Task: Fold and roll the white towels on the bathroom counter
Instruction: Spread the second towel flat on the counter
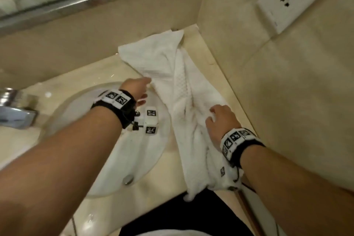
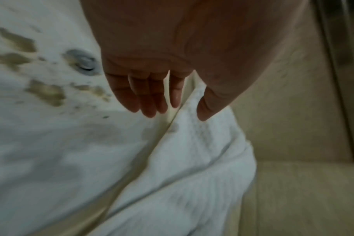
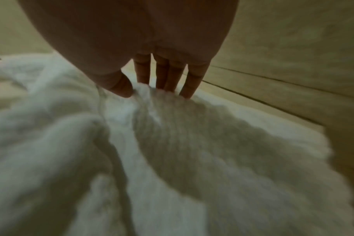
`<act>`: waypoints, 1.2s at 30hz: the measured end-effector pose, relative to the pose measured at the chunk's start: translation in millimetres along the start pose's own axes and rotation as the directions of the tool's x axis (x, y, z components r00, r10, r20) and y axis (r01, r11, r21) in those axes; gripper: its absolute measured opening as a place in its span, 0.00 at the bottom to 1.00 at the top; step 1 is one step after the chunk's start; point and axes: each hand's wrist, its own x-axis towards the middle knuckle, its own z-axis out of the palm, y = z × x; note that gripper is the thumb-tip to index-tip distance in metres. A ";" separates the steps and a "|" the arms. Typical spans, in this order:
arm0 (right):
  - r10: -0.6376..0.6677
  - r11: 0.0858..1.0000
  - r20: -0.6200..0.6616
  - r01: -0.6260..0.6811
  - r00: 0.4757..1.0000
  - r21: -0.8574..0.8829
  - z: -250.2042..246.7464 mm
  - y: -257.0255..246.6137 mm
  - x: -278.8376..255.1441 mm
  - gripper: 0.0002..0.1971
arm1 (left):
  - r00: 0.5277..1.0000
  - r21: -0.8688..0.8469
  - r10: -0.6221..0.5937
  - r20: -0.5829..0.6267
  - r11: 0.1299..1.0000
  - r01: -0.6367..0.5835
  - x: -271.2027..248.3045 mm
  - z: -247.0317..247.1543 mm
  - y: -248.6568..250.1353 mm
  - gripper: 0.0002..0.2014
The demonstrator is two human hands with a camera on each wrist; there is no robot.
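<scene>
Lying in a long rumpled strip on the counter (image 1: 193, 33) between the sink (image 1: 107, 140) and the side wall, the towel (image 1: 180, 86) runs from the back corner to the front edge, where its near end hangs over. It looks gathered lengthwise but creased and uneven, with no tidy fold and no roll begun, so I judge the task to be at an early stage: smoothing and squaring come first, then the fold, then the roll. The left hand (image 1: 137, 88) reaches over the sink rim to the towel's left edge, fingers nearly straight and thumb apart, touching the cloth rather than gripping it. The right hand (image 1: 220, 120) presses down on the near part, fingertips (image 3: 187, 94) and thumb bunching a ridge of cloth. Only one towel shows.
</scene>
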 end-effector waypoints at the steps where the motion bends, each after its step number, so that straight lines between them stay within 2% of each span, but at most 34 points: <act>1: -0.027 0.999 0.015 0.027 1.000 -0.038 8.3 13.2 -10.9 0.24 | 0.997 0.046 -0.068 0.046 0.997 0.066 -11.3 7.4 -16.3 0.15; 4: -0.072 0.992 0.134 0.085 0.988 -0.090 25.6 38.7 -36.2 0.35 | 0.960 0.191 -0.161 0.229 0.975 0.117 -44.4 32.3 -53.6 0.25; 7: -0.049 0.986 0.126 0.068 0.991 -0.151 35.1 44.8 -56.1 0.40 | 0.933 0.375 -0.098 0.347 0.926 -0.043 -71.8 56.1 -76.0 0.31; 9: -0.056 0.982 0.068 0.068 0.996 -0.177 41.5 43.6 -65.2 0.41 | 0.922 0.482 -0.079 0.380 0.867 -0.124 -79.1 66.6 -86.8 0.26; 12: -0.125 0.974 0.084 0.139 0.989 -0.181 50.7 40.8 -71.7 0.41 | 0.914 0.498 -0.132 0.384 0.863 -0.084 -79.1 66.2 -90.3 0.16; 16: -0.098 0.983 0.139 0.118 0.985 -0.142 58.2 43.5 -72.1 0.39 | 0.962 0.308 -0.084 0.261 0.951 -0.001 -71.2 42.9 -84.3 0.09; 19: -0.084 0.979 0.197 0.118 0.977 -0.167 61.9 41.5 -67.6 0.40 | 0.980 0.146 -0.082 0.179 0.988 0.056 -64.7 17.4 -79.4 0.08; 22: -0.081 0.976 0.266 0.130 0.961 -0.175 62.8 34.1 -64.5 0.40 | 0.984 -0.143 -0.068 0.165 0.985 0.092 -65.5 -4.7 -68.3 0.06; 23: -0.089 0.974 0.279 0.143 0.956 -0.177 63.4 30.5 -62.2 0.39 | 0.981 -0.264 -0.067 0.182 0.958 0.114 -67.9 -12.3 -63.1 0.06; 26: -0.103 0.960 0.320 0.179 0.942 -0.217 67.5 8.8 -50.1 0.38 | 0.953 -0.531 -0.036 0.301 0.824 0.198 -77.9 -34.3 -48.8 0.20; 27: -0.113 0.951 0.334 0.199 0.936 -0.236 68.0 -1.9 -44.3 0.38 | 0.944 -0.611 -0.011 0.331 0.760 0.223 -81.8 -40.0 -44.8 0.21; 29: -0.122 0.938 0.341 0.221 0.932 -0.266 69.1 -23.0 -27.7 0.37 | 0.937 -0.715 0.048 0.345 0.661 0.229 -90.0 -46.6 -36.4 0.17; 30: -0.133 0.933 0.336 0.232 0.932 -0.275 71.2 -33.8 -15.7 0.37 | 0.946 -0.739 0.075 0.316 0.645 0.196 -90.1 -50.5 -36.0 0.15; 31: -0.155 0.927 0.314 0.248 0.937 -0.283 70.3 -45.3 -6.3 0.38 | 0.953 -0.740 0.096 0.288 0.654 0.158 -92.4 -52.0 -35.8 0.12; 33: -0.215 0.883 0.294 0.314 0.931 -0.348 65.3 -66.2 10.3 0.38 | 0.974 -0.625 0.040 0.221 0.773 0.110 -89.5 -50.5 -47.8 0.09; 35: -0.220 0.827 0.371 0.374 0.902 -0.420 52.8 -80.0 16.4 0.32 | 0.990 -0.414 -0.109 0.091 0.900 0.137 -86.2 -42.3 -75.5 0.16; 36: -0.206 0.838 0.387 0.366 0.899 -0.404 45.0 -82.9 18.2 0.33 | 0.984 -0.308 -0.175 0.022 0.936 0.173 -86.2 -35.5 -93.5 0.22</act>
